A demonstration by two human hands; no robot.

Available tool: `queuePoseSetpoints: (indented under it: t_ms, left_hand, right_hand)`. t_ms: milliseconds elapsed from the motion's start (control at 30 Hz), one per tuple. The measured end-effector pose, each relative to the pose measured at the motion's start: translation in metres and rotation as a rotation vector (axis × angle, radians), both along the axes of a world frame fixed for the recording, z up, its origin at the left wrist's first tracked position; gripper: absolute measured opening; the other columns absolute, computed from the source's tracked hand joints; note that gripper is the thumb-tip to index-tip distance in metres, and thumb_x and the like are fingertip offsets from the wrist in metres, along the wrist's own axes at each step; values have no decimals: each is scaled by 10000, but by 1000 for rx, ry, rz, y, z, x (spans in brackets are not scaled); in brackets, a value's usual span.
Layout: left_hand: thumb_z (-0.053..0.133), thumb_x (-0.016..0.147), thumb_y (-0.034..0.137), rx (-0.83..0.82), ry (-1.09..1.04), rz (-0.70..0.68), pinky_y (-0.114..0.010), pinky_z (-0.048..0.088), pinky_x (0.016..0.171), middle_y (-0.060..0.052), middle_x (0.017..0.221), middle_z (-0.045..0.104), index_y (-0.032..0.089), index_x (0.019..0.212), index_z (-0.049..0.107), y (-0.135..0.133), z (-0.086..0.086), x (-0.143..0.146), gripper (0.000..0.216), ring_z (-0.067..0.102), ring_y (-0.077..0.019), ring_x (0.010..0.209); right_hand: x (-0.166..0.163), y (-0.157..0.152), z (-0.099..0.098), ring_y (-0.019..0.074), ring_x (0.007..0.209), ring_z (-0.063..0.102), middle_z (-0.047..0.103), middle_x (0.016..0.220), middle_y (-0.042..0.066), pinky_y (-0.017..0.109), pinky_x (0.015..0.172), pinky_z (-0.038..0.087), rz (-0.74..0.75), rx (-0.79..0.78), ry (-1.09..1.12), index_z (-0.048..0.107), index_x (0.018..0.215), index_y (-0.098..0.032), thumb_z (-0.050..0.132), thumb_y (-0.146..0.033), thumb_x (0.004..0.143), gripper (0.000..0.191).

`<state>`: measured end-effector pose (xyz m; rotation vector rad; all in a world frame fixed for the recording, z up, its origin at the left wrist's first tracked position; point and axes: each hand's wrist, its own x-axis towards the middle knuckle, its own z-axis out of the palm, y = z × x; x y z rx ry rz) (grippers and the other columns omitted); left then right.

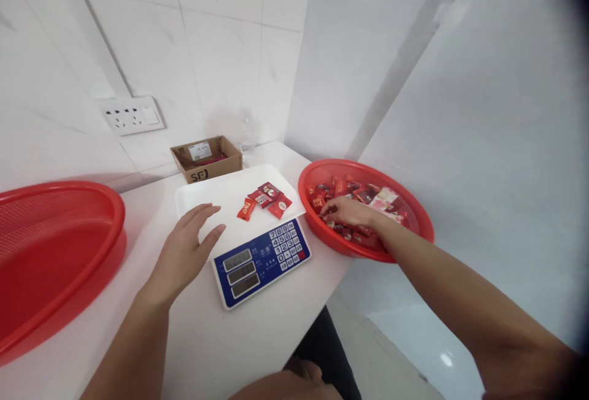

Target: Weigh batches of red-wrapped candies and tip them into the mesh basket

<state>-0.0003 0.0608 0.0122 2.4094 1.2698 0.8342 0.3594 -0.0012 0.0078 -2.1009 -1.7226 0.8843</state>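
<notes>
My left hand (186, 253) hovers at the left edge of the scale's white tray (207, 197), fingers apart and holding nothing. Several small red snack packets (264, 199) lie together on the tray's right part. Below the tray is the scale's blue panel (262, 262), with number keys and three grey displays. My right hand (346, 211) reaches into a red plastic basket (418, 222) holding many small wrapped packets (340, 186), mostly red. Its fingers are bent and drawn together among the packets; what they pinch, if anything, is hidden.
A second red basket (105, 203) stands at the left on the white table (202, 338). Behind the scale sits an open cardboard box (221, 167) with something red inside, beside a clear plastic item (247, 133). Walls close off the back and right; a socket panel (131, 115) is at the back left.
</notes>
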Motion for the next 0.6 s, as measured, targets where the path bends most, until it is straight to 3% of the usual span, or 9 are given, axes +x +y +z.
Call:
queuePoseSetpoints:
  t_ms: [167, 333, 467, 600]
  left_hand:
    - [423, 863, 466, -17, 11, 10, -300, 504, 728, -35, 1288, 512, 265, 1186, 515, 1, 0, -1, 392, 519, -231, 1113]
    - [419, 864, 472, -10, 17, -3, -350, 481, 833, -44, 1291, 512, 259, 1189, 514, 2, -1, 0, 400, 507, -241, 1133]
    - [411, 865, 476, -12, 15, -15, -365, 473, 857, -46, 1297, 506, 259, 1190, 514, 1, -2, 1, 404, 500, -244, 1142]
    - [406, 867, 475, -23, 25, -20, -373, 469, 870, -47, 1304, 501, 263, 1193, 510, -1, 0, 1, 402, 507, -244, 1132]
  right_hand:
    - [7, -1, 15, 184, 749, 623, 693, 800, 36, 307, 733, 466, -120, 119, -93, 686, 835, -161, 591, -215, 718, 160]
    - [-15, -5, 43, 178, 772, 626, 697, 855, 9, 308, 735, 471, -213, 260, -40, 684, 851, -206, 611, -271, 725, 160]
    - [-49, 4, 58, 172, 823, 625, 697, 883, 0, 279, 745, 472, -71, 285, 152, 690, 847, -221, 637, -266, 714, 150]
    - [-83, 21, 54, 165, 802, 617, 699, 849, 3, 273, 718, 463, 136, 180, 192, 705, 835, -220, 650, -225, 711, 136]
